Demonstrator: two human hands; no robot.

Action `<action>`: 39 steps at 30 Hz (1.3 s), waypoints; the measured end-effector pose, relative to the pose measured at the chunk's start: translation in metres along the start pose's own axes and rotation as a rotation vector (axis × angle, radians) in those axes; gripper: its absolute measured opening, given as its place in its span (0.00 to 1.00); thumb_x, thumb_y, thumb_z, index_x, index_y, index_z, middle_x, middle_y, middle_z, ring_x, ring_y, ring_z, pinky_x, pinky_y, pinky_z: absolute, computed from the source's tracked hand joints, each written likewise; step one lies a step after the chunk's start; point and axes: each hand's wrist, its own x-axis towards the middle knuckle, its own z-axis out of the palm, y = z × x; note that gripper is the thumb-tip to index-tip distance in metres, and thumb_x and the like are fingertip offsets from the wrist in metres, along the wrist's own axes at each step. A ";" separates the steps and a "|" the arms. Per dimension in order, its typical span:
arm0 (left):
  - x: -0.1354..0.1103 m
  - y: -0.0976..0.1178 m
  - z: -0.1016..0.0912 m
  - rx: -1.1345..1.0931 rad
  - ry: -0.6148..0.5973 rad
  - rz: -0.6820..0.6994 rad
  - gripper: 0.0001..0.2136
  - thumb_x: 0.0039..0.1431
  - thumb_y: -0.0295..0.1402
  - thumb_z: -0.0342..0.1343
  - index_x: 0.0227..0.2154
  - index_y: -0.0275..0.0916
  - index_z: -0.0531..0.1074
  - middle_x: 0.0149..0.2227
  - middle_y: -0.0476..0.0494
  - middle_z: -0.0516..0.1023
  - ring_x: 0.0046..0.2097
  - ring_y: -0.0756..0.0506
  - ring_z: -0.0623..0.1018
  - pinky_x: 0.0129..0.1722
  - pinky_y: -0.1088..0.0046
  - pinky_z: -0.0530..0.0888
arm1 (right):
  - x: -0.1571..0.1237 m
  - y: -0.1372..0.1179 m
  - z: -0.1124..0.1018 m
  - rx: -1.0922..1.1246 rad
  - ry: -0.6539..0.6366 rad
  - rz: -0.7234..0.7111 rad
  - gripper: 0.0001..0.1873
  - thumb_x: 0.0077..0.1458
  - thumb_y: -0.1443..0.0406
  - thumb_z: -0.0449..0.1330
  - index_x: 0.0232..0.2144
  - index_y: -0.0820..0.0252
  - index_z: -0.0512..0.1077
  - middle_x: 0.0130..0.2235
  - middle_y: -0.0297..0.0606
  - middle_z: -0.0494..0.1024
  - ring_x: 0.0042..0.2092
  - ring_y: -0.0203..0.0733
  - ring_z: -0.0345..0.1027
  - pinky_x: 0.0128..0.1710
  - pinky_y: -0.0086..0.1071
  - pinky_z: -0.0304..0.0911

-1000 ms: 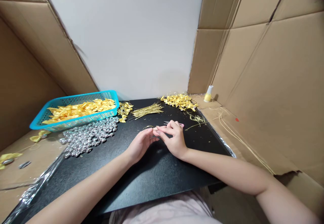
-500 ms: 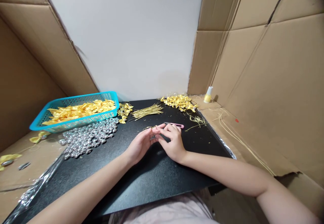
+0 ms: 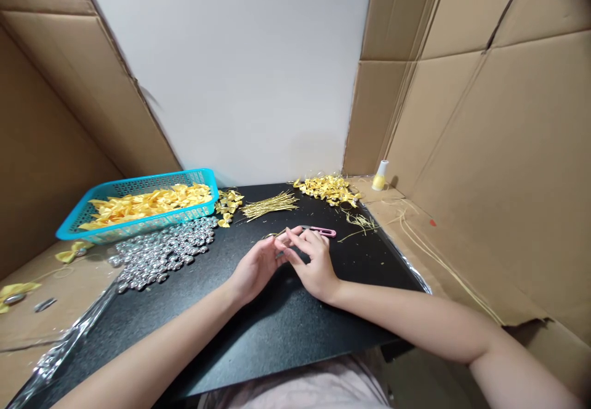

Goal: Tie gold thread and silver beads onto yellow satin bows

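Note:
My left hand (image 3: 255, 267) and my right hand (image 3: 312, 263) meet fingertip to fingertip over the middle of the black mat (image 3: 277, 323). Both pinch a small item between them, too small to name; a thin gold wire (image 3: 273, 234) pokes out just behind the fingers. A pink-handled pair of snips (image 3: 319, 230) lies on the mat just beyond my right hand.
A blue basket (image 3: 138, 203) of yellow ribbon bows stands at the left rear. Silver beads (image 3: 159, 252) are heaped before it. A bundle of gold wires (image 3: 270, 204), finished yellow bows (image 3: 329, 188) and a small yellow bottle (image 3: 380, 174) lie at the back. Cardboard walls enclose both sides.
My right hand's fingers have shifted slightly, uncovering the pink snips behind them. Both hands stay together at the same spot.

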 end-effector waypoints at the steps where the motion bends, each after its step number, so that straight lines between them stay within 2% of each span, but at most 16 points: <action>1: 0.000 0.000 0.000 -0.006 0.009 0.000 0.13 0.56 0.41 0.56 0.21 0.38 0.76 0.53 0.42 0.76 0.62 0.37 0.64 0.53 0.64 0.65 | 0.000 0.000 0.000 0.001 -0.004 0.000 0.19 0.59 0.63 0.58 0.52 0.55 0.72 0.33 0.36 0.74 0.40 0.42 0.65 0.44 0.39 0.55; 5: 0.002 -0.002 -0.002 0.000 0.058 0.005 0.14 0.54 0.41 0.58 0.20 0.38 0.73 0.44 0.41 0.80 0.59 0.36 0.67 0.51 0.64 0.67 | 0.001 0.000 0.001 0.028 -0.023 0.007 0.17 0.58 0.66 0.58 0.50 0.53 0.74 0.34 0.35 0.75 0.40 0.41 0.66 0.45 0.39 0.55; 8: 0.003 -0.003 -0.003 0.033 0.088 0.013 0.14 0.54 0.41 0.59 0.19 0.38 0.71 0.36 0.42 0.80 0.57 0.37 0.69 0.49 0.64 0.68 | 0.006 -0.002 -0.003 0.128 0.011 0.025 0.10 0.57 0.67 0.59 0.41 0.53 0.78 0.32 0.34 0.74 0.37 0.40 0.67 0.44 0.38 0.57; 11: 0.002 -0.003 -0.003 0.050 0.073 0.010 0.16 0.56 0.42 0.58 0.19 0.38 0.69 0.37 0.42 0.80 0.57 0.38 0.69 0.49 0.65 0.68 | 0.015 -0.002 -0.012 0.230 0.054 0.060 0.07 0.53 0.65 0.63 0.36 0.55 0.77 0.31 0.34 0.72 0.35 0.39 0.65 0.43 0.37 0.60; 13: 0.001 -0.002 -0.002 0.053 0.045 -0.006 0.16 0.56 0.41 0.58 0.18 0.37 0.68 0.40 0.41 0.80 0.56 0.38 0.69 0.50 0.66 0.68 | 0.022 0.001 -0.018 0.288 0.005 0.045 0.14 0.50 0.64 0.65 0.41 0.56 0.75 0.36 0.35 0.73 0.39 0.40 0.65 0.44 0.37 0.61; 15: 0.000 -0.001 -0.001 0.053 0.024 -0.024 0.17 0.55 0.41 0.59 0.17 0.37 0.67 0.39 0.41 0.79 0.55 0.39 0.70 0.49 0.67 0.68 | 0.029 0.005 -0.021 0.348 -0.104 0.011 0.17 0.49 0.64 0.66 0.44 0.55 0.75 0.41 0.37 0.73 0.45 0.42 0.65 0.48 0.38 0.60; 17: 0.000 -0.001 0.000 0.049 0.017 -0.031 0.17 0.54 0.41 0.60 0.16 0.37 0.67 0.34 0.42 0.78 0.50 0.40 0.72 0.47 0.68 0.69 | 0.033 0.009 -0.021 0.408 -0.211 0.002 0.12 0.50 0.63 0.66 0.39 0.55 0.77 0.41 0.37 0.74 0.48 0.42 0.65 0.51 0.39 0.58; 19: 0.000 -0.002 0.001 0.039 0.018 -0.034 0.17 0.52 0.41 0.61 0.15 0.37 0.68 0.30 0.45 0.76 0.44 0.43 0.73 0.45 0.68 0.71 | 0.035 0.013 -0.019 0.459 -0.256 0.037 0.05 0.52 0.61 0.65 0.32 0.55 0.78 0.38 0.36 0.74 0.45 0.41 0.65 0.50 0.39 0.58; 24: 0.001 -0.005 -0.002 0.009 0.031 -0.068 0.17 0.52 0.39 0.62 0.15 0.36 0.68 0.27 0.47 0.72 0.37 0.47 0.70 0.43 0.69 0.73 | 0.034 0.016 -0.011 0.559 -0.255 0.104 0.14 0.51 0.55 0.64 0.22 0.57 0.75 0.31 0.35 0.72 0.38 0.40 0.65 0.43 0.37 0.59; 30: 0.002 -0.004 0.000 0.006 0.038 -0.071 0.16 0.52 0.38 0.61 0.15 0.36 0.68 0.26 0.47 0.72 0.35 0.47 0.71 0.42 0.70 0.73 | 0.033 0.011 -0.014 0.553 -0.256 0.108 0.21 0.51 0.48 0.62 0.20 0.58 0.72 0.30 0.35 0.71 0.37 0.40 0.63 0.43 0.38 0.57; 34: 0.002 -0.003 0.001 0.028 0.054 -0.063 0.16 0.51 0.39 0.62 0.15 0.37 0.68 0.24 0.47 0.73 0.34 0.47 0.73 0.39 0.71 0.73 | 0.034 0.004 -0.019 0.566 -0.320 0.113 0.26 0.54 0.45 0.56 0.19 0.58 0.70 0.31 0.35 0.69 0.38 0.40 0.62 0.45 0.38 0.55; 36: 0.002 -0.003 0.001 0.042 0.069 -0.036 0.16 0.51 0.40 0.61 0.16 0.37 0.68 0.23 0.47 0.74 0.33 0.47 0.74 0.38 0.72 0.72 | 0.033 0.001 -0.021 0.586 -0.353 0.099 0.27 0.55 0.45 0.55 0.18 0.59 0.68 0.31 0.35 0.68 0.39 0.40 0.62 0.46 0.38 0.55; 39: 0.003 -0.003 -0.001 0.065 0.117 0.010 0.15 0.53 0.40 0.59 0.17 0.37 0.68 0.21 0.48 0.74 0.28 0.48 0.74 0.35 0.73 0.71 | 0.030 -0.002 -0.022 0.581 -0.341 0.079 0.23 0.53 0.47 0.59 0.20 0.59 0.68 0.32 0.35 0.67 0.40 0.40 0.62 0.48 0.38 0.53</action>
